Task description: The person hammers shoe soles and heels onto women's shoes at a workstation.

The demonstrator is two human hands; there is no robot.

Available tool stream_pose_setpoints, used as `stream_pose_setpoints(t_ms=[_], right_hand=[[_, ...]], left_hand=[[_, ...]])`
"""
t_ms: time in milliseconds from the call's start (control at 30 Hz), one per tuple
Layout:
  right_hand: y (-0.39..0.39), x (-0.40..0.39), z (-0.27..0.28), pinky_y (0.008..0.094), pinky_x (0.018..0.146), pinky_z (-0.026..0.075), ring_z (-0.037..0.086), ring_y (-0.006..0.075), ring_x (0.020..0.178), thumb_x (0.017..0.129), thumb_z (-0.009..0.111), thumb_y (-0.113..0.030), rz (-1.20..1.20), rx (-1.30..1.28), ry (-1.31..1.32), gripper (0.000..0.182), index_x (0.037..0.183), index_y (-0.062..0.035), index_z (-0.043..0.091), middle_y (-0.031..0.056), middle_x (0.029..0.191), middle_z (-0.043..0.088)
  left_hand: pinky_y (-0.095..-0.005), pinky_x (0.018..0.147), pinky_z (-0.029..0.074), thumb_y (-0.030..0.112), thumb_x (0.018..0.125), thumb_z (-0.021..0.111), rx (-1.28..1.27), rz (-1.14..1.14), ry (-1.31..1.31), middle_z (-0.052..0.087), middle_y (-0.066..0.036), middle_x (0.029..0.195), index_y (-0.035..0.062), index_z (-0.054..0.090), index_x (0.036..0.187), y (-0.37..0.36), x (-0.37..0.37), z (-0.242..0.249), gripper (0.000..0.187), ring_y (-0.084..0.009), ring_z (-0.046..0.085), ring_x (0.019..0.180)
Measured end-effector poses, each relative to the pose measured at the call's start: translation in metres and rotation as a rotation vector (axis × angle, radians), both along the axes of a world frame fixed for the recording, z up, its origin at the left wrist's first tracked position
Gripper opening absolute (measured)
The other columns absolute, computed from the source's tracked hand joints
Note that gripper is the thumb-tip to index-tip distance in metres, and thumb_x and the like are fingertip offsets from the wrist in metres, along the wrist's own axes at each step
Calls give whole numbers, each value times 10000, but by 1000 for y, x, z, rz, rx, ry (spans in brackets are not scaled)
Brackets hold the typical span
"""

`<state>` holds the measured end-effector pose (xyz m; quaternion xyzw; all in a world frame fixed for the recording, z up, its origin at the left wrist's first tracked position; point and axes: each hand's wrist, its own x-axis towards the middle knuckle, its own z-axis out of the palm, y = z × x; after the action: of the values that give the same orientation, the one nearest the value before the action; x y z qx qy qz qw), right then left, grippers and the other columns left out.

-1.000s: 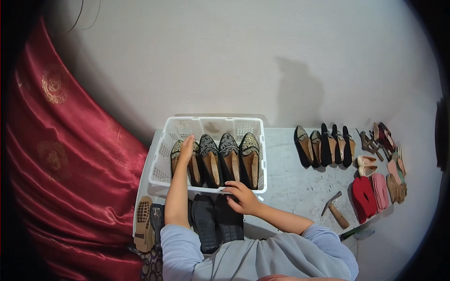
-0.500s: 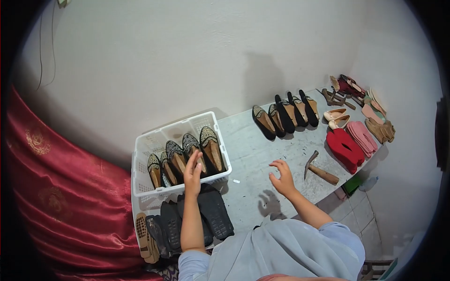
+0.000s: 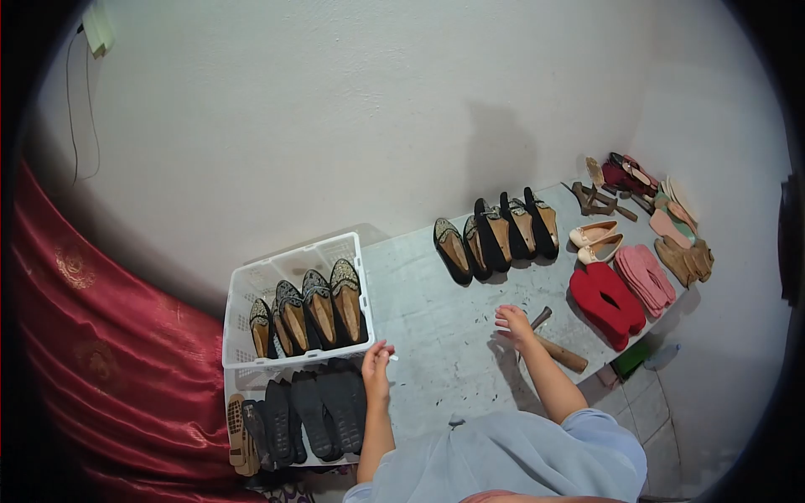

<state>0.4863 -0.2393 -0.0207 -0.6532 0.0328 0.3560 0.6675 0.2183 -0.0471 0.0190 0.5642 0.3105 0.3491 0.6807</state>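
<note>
My left hand (image 3: 377, 373) is at the front right corner of the white plastic basket (image 3: 295, 363), its fingers loosely apart. A small white piece (image 3: 394, 358) lies right at its fingertips. In the basket stand several black flat shoes (image 3: 317, 306) with patterned toes and wooden lasts inside. My right hand (image 3: 513, 323) hovers open over the table, fingers apart, just left of a hammer (image 3: 563, 355) with a wooden handle; the forearm overlaps part of the hammer.
Dark shoe soles (image 3: 314, 415) lie in front of the basket. More lasted black shoes (image 3: 495, 239) line the table's back. At right are cream shoes (image 3: 597, 241), red pieces (image 3: 608, 306), pink pieces (image 3: 644, 277) and tan pieces (image 3: 683, 260). A red curtain (image 3: 109, 344) hangs at left.
The view has shifted a little. My left hand has come from above the basket's shoes down to its right corner, beside the small white piece. My right hand is nearer the hammer.
</note>
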Motion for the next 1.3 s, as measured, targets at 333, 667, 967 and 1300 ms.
stream_pose_setpoints(t_ms=[333, 667, 967, 1300], right_hand=[[68, 158, -43, 261, 584, 465, 556, 124, 747, 830, 670, -350, -148, -29, -132, 378, 1069, -82, 552, 1, 854, 557], [72, 154, -50, 265, 574, 521, 578, 131, 746, 861, 668, -240, -168, 99, -206, 357, 1142, -25, 614, 50, 929, 617], [0, 39, 11, 203, 618, 479, 547, 64, 707, 857, 682, -205, 194, 390, -293, 399, 1177, 17, 599, 10, 915, 620], [-44, -74, 35, 231, 764, 479, 572, 103, 867, 851, 679, -124, 695, 408, -455, 420, 1222, 30, 559, 35, 1026, 611]], left_hand=[[-230, 770, 434, 215, 922, 539, -79, 163, 195, 651, -47, 992, 51, 590, 1124, -36, 14, -24, 265, -124, 620, 891], [-247, 781, 427, 194, 924, 531, -156, 217, 208, 638, -69, 973, 21, 588, 1123, -60, 0, -19, 270, -130, 602, 869], [-294, 826, 452, 331, 988, 399, -251, 8, 196, 586, -120, 1173, 89, 422, 1339, -95, 47, -21, 427, -178, 598, 1001], [-412, 950, 440, 541, 961, 297, -453, 187, -520, 567, -131, 1212, 66, 485, 1254, -76, 70, 23, 588, -286, 548, 1100]])
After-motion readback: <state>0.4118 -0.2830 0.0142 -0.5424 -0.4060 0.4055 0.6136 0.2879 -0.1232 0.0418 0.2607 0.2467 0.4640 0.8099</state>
